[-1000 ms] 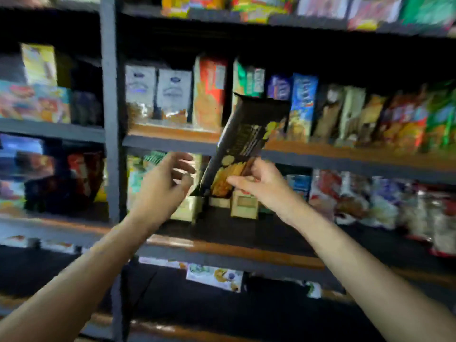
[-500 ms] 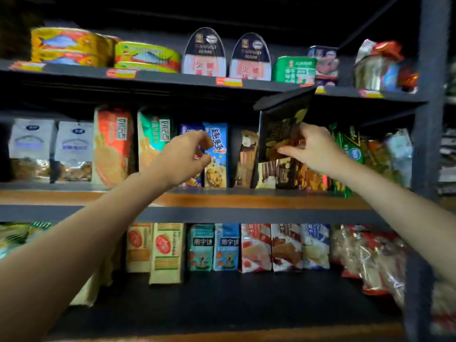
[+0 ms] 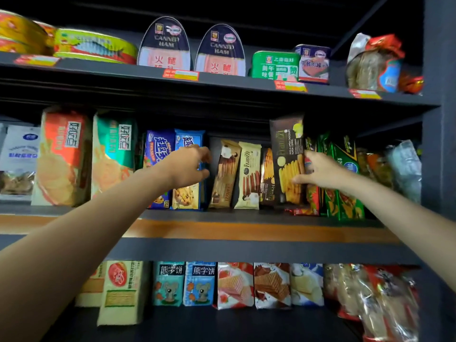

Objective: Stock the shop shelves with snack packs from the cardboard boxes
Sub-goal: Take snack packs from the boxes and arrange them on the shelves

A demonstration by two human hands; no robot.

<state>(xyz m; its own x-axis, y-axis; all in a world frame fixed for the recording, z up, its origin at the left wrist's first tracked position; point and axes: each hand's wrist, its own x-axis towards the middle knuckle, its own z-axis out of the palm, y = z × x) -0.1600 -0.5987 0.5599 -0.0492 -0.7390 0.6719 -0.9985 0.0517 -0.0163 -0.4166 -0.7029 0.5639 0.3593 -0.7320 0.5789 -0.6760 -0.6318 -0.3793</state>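
Observation:
A dark Franzzi cookie pack [image 3: 287, 154] with yellow sticks printed on it stands upright on the middle shelf [image 3: 222, 229], taller than its neighbours. My right hand [image 3: 320, 172] holds its lower right side, thumb across the front. Left of it stand three more slim Franzzi packs [image 3: 248, 176]. My left hand [image 3: 187, 166] reaches in front of the blue cookie packs [image 3: 187, 196], fingers loosely curled and holding nothing. No cardboard box is in view.
Green snack packs [image 3: 343, 181] and clear bags fill the shelf right of my right hand. Canned ham tins [image 3: 164, 45] and fish tins line the top shelf. Wafer and biscuit packs [image 3: 234, 285] stand on the lower shelf. A dark upright post [image 3: 439, 119] bounds the right.
My right hand has carried the dark pack up from the lower shelf level and set it upright into the middle shelf row. My left hand has moved right along the blue packs.

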